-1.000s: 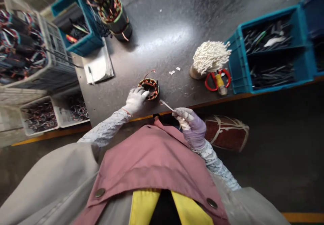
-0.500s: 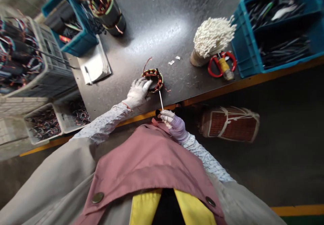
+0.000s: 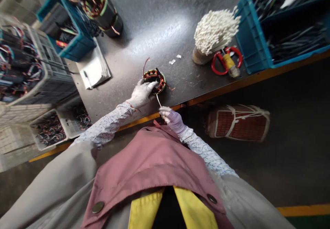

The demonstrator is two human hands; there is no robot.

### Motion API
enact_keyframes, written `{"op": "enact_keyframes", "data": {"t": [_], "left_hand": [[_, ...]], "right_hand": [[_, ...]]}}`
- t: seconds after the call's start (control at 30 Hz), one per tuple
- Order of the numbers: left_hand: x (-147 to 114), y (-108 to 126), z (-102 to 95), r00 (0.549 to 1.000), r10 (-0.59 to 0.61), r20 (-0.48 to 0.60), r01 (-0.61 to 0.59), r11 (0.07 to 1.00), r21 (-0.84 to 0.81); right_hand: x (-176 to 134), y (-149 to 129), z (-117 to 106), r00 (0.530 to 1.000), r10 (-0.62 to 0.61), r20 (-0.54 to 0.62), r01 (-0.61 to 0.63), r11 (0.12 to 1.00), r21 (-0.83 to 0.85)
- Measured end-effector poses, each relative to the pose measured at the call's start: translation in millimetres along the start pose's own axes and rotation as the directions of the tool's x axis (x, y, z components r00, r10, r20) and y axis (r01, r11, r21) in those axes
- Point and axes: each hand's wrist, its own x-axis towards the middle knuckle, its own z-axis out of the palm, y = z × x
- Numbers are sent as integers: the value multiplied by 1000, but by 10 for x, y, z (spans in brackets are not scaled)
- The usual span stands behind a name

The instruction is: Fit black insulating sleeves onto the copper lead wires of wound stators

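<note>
A motor stator (image 3: 162,80) with copper windings stands on the dark table near its front edge, loose wire ends sticking out at both sides. My left hand (image 3: 143,92), in a white glove, is closed round its left rim, the thumb over the opening. My right hand (image 3: 173,118), in a glove with a purple back, pinches a thin white cord (image 3: 158,100) just off the table edge. The cord's far end meets the stator's near lower side; whether it enters the windings is hidden.
To the right are a bundle of white cords (image 3: 215,31), red-handled scissors (image 3: 218,64) and a blue bin (image 3: 254,45). A notebook (image 3: 94,69), a blue crate (image 3: 77,47) and wound stators (image 3: 108,14) stand left. A strapped red-brown bundle (image 3: 238,123) lies below the table.
My right hand has moved a little left and toward the stator, bringing the white cord up against its near side. My left hand has closed further over the rim.
</note>
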Motion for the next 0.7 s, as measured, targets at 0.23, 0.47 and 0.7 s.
{"op": "enact_keyframes", "data": {"t": [0.23,0.47,0.7], "left_hand": [[31,-42,19,1000,-18,16,18,1000,-25],[34,-35,4,999,-46,11,46,999,-2],[-46,34,1,991,-125,-42,123,991,-57]], "right_hand": [[-118,-328,-10,953,215,-211,-179,968,177],[-13,-169,198,725,659,-199,-418,651,633],[453,-104,375,628,769,-119,-252,345,904]]}}
